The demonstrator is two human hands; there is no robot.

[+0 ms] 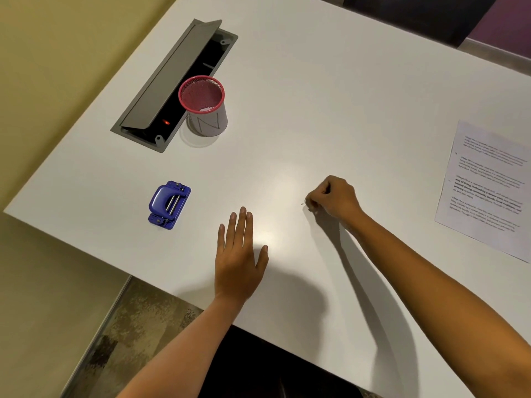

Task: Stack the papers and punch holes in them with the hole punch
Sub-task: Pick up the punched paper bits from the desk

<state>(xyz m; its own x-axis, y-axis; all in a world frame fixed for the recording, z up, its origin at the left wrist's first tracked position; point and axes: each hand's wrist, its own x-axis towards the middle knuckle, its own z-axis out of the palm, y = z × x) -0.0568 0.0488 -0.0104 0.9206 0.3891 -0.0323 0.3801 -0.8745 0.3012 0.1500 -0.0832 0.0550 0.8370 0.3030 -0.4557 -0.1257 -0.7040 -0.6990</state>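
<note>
A blue hole punch [169, 205] sits on the white table [316, 96] near its left front edge. Printed papers [485, 188] lie at the far right of the table, apart from both hands. My left hand [240, 259] rests flat on the table, fingers straight and holding nothing, to the right of the punch. My right hand [333, 198] is curled with its fingertips pinched down at the table surface, where tiny specks lie; whether it holds one of them I cannot tell.
A pink mesh cup [204, 106] with small white bits inside stands behind the punch. Beside it, an open grey cable hatch [161, 90] is sunk into the table. A dark chair [416, 12] stands at the far side.
</note>
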